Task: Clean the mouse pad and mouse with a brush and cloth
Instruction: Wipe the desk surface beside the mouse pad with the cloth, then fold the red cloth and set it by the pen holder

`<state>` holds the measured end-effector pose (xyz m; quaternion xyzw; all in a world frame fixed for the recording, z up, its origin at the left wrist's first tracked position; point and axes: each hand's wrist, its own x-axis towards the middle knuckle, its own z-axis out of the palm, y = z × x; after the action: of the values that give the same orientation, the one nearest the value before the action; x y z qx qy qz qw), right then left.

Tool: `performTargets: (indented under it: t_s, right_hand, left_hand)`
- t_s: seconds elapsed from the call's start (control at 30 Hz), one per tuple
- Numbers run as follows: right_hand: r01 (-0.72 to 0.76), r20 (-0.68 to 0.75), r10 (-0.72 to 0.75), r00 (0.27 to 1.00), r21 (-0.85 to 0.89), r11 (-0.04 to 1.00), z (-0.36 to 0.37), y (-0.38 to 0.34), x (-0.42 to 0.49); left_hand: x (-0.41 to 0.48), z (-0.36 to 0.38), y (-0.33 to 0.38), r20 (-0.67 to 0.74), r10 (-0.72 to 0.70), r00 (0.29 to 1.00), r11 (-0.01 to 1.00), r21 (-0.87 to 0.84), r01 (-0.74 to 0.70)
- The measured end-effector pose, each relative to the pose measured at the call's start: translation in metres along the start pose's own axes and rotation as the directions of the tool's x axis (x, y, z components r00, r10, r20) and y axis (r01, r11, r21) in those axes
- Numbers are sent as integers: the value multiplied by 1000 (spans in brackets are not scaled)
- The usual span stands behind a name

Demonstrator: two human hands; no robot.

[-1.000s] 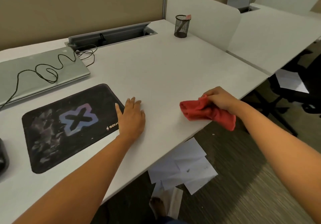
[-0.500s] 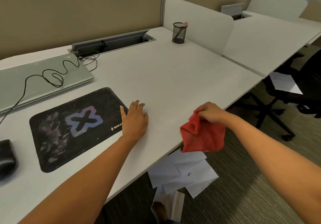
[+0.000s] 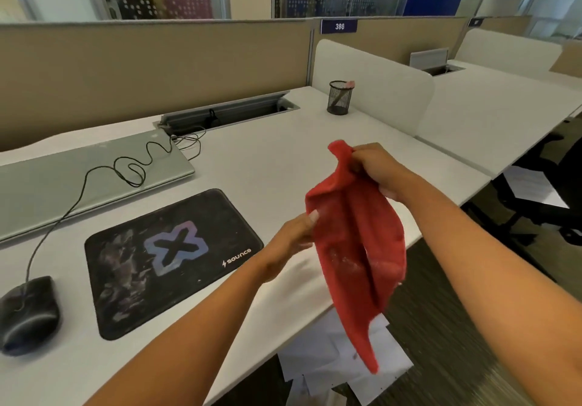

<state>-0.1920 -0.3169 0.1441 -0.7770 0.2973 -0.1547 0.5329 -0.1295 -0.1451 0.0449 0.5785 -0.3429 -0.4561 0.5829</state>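
Observation:
A red cloth [image 3: 356,245] hangs in the air over the desk's front edge, held by both hands. My right hand [image 3: 376,166] grips its top corner and my left hand [image 3: 293,242] pinches its left edge. The black mouse pad [image 3: 170,260] with a pale X logo lies flat on the white desk [image 3: 267,160], left of my hands, with dusty smears on its left half. A black wired mouse [image 3: 28,314] sits at the far left beside the pad. No brush is clearly visible.
A closed grey laptop [image 3: 78,182] lies behind the pad with the mouse cable looped over it. A black mesh pen cup [image 3: 339,97] stands at the back by a white divider [image 3: 374,81]. Loose papers [image 3: 333,364] lie on the floor; an office chair [image 3: 548,191] is at right.
My left hand has lifted off the desk and taken the cloth's edge. My right hand has raised the cloth from below the desk edge to above it. The view has tilted up.

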Motion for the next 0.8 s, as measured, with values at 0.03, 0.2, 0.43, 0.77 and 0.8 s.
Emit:
performTargets:
  t_s: [0.03,0.2,0.43,0.77,0.8]
  right_hand:
    - [9,-44,-6,999,61,998,3,-7,6]
    - [87,-70,-80,994,95,992,17,-34,30]
    - [359,-27,-388,921,-328,874,10,-47,50]
    - [400,20,-413,910,-298,867,25,-37,69]
    - [399,139,-378,915,-189,897,25,-42,65]
  left_hand:
    - [0,-2,2,5,-7,1000,999,-44,7]
    - [5,-15,8,-122,8,993,990,-139,-25]
    - [19,-59,15,-406,-52,912,996,-91,17]
    - [32,-98,33,-435,-140,890,990,-81,116]
    - [34,-101,33,-457,-137,879,990,-78,114]
